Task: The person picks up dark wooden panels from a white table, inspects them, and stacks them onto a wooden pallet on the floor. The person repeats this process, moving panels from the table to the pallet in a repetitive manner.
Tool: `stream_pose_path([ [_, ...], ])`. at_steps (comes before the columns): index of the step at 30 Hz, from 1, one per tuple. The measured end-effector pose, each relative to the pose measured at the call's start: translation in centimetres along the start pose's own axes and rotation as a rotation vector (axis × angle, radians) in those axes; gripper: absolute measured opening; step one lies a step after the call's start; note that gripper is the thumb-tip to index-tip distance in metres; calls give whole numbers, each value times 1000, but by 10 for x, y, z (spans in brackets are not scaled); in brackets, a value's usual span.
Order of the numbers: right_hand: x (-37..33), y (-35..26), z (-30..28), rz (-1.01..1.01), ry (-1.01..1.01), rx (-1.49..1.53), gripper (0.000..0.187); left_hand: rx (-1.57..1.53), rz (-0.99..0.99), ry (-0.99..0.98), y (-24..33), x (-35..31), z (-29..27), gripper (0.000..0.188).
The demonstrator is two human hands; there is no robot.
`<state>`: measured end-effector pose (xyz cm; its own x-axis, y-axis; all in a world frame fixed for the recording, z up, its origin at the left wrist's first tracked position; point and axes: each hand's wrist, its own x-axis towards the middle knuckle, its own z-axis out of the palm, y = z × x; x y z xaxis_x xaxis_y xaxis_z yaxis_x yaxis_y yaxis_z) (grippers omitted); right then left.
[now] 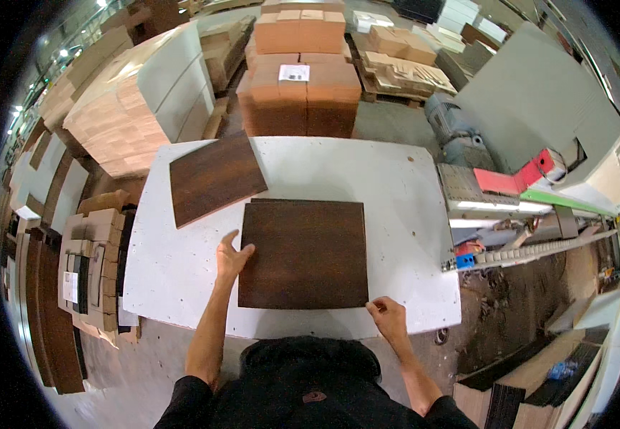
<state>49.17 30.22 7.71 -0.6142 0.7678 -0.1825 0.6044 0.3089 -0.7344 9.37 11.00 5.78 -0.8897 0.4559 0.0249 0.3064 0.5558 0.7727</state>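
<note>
A dark brown wood-grain panel (304, 256) lies flat on a white-topped table (403, 207) in front of me. Along its far edge shows a thin strip of another dark panel (303, 201) beneath it. At the left edge is my left hand (234, 256), open, its thumb by the panel's side and the fingers apart. My right hand (388, 316) is closed, with curled fingers and the tips at the near right corner of the top panel. Farther left, a separate dark brown panel (217, 177) lies at an angle on the table.
Beyond the table stand stacked brown cartons (299, 86) and a tall stack of pale boards (134, 104). On the right is a machine (539, 100) with a red arm (514, 179) and a motor (456, 129). Bundled packages (91, 264) stand at the left.
</note>
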Motion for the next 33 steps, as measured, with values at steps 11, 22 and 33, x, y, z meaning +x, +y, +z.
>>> stream_pose_path([
  [11, -12, -28, 28, -154, -59, -253, 94, -220, 222, -438, -5, -113, -53, 99],
  [22, 1, -36, 25, -292, 17, -92, 72, 99, 158, -431, -29, -105, -32, 94],
  [33, 0, -31, 40, -302, 127, -165, 63, 235, 407, -298, -59, -119, -22, 87],
])
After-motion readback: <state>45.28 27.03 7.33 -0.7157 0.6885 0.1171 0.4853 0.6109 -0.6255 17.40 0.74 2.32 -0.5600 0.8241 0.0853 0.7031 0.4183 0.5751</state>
